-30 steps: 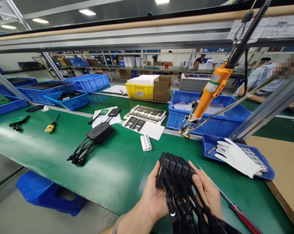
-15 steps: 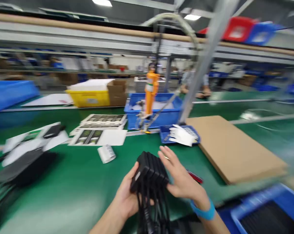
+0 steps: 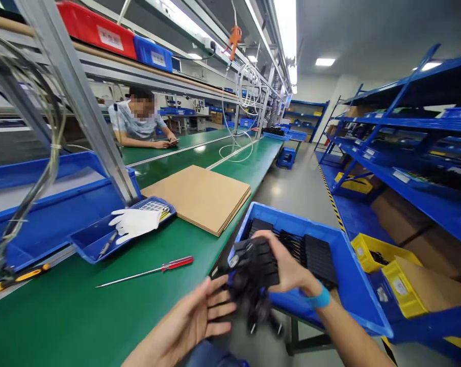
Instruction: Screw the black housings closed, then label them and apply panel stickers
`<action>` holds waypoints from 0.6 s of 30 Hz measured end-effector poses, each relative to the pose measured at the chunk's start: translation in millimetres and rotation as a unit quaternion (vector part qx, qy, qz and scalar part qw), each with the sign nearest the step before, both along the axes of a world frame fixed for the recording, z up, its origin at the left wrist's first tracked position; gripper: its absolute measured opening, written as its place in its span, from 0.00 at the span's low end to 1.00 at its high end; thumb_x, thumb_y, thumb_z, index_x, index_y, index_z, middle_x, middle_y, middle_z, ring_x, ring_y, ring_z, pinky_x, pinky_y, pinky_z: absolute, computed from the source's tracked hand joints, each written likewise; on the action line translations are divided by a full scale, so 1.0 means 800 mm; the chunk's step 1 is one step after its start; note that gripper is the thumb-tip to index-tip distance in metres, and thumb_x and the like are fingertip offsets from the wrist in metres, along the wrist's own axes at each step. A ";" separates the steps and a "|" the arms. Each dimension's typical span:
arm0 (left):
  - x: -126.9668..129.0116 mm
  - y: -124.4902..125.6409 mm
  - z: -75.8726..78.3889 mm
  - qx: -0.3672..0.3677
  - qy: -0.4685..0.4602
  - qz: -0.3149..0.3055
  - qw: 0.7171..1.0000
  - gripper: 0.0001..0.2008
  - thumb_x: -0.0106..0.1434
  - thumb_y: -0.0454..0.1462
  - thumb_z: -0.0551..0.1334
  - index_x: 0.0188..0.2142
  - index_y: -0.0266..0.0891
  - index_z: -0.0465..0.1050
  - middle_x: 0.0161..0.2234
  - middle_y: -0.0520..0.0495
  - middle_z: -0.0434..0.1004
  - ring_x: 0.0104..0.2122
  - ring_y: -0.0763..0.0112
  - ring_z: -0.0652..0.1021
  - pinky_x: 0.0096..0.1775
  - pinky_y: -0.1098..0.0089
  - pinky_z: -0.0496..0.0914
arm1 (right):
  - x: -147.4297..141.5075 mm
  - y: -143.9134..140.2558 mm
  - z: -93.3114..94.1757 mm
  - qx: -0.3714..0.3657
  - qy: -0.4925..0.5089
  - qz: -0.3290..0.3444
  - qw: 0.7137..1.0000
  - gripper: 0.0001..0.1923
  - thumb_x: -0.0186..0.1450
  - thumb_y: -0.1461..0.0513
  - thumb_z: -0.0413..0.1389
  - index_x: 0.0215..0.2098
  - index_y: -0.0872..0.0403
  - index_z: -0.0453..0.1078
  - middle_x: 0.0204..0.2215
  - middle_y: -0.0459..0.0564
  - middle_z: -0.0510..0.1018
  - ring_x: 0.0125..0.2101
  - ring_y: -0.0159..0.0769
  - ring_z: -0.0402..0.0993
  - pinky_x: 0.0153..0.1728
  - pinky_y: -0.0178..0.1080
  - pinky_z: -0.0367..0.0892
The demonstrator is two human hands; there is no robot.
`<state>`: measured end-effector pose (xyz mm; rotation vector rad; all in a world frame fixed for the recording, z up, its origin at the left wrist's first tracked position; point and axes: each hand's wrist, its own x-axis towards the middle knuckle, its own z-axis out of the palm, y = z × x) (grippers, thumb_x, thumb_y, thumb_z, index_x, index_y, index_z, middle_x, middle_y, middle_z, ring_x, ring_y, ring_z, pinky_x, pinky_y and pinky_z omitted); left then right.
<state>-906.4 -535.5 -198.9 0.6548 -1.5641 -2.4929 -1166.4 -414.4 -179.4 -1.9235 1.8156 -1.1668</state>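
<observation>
My right hand (image 3: 287,265) grips a bundle of black power adapters (image 3: 259,260), their dark cables hanging below and smeared by motion. Just left of the cables is my left hand (image 3: 200,316), palm up with its fingers spread and holding nothing; whether a fingertip touches the cables I cannot tell. Behind and beneath the bundle stands a blue bin (image 3: 356,285) with more black adapters (image 3: 319,260) and coiled cables inside. On the green bench (image 3: 62,316) lies a screwdriver (image 3: 177,263) with a red handle.
Stacked cardboard sheets (image 3: 203,196) lie at the bench edge. Left of them, a blue tray (image 3: 88,244) holds a white glove (image 3: 136,223). A metal post (image 3: 81,102) rises behind it. Across the bench sits a person (image 3: 138,122). Blue shelving (image 3: 417,168) lines the aisle at right.
The view has swung right, bringing the blue bin and aisle in. The adapters have moved from my left hand into my right hand, over the bin's near edge. My left hand has opened.
</observation>
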 end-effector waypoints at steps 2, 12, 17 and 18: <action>-0.012 0.001 -0.032 -0.265 -0.017 -0.023 0.964 0.28 0.65 0.47 0.60 0.61 0.39 0.65 0.59 0.34 0.69 0.60 0.51 0.70 0.58 0.49 0.66 | -0.046 0.054 -0.002 0.040 -0.007 -0.110 0.993 0.49 0.45 0.59 0.63 0.62 0.54 0.47 0.55 0.58 0.65 0.53 0.45 0.66 0.56 0.46 0.62; 0.003 -0.034 -0.132 -0.891 -0.132 0.072 0.428 0.48 0.53 0.24 0.54 0.71 0.45 0.35 0.68 0.27 0.49 0.66 0.44 0.57 0.59 0.38 0.58 | -0.153 0.171 -0.103 0.351 0.100 -0.275 0.889 0.47 0.40 0.67 0.58 0.60 0.62 0.57 0.56 0.64 0.67 0.56 0.56 0.64 0.57 0.54 0.61; 0.006 -0.036 -0.121 -0.891 -0.143 0.038 0.428 0.48 0.55 0.25 0.51 0.70 0.48 0.28 0.69 0.30 0.46 0.66 0.43 0.57 0.59 0.38 0.57 | -0.149 0.170 -0.139 0.441 0.211 -0.267 0.831 0.56 0.41 0.73 0.56 0.69 0.61 0.46 0.60 0.73 0.61 0.60 0.66 0.58 0.53 0.63 0.60; 0.006 -0.036 -0.121 -0.888 -0.142 0.037 0.435 0.48 0.55 0.26 0.51 0.70 0.49 0.29 0.70 0.32 0.45 0.66 0.44 0.56 0.60 0.38 0.56 | -0.149 0.169 -0.142 0.453 0.227 -0.261 0.822 0.59 0.41 0.74 0.57 0.70 0.60 0.43 0.63 0.74 0.58 0.61 0.66 0.56 0.54 0.62 0.60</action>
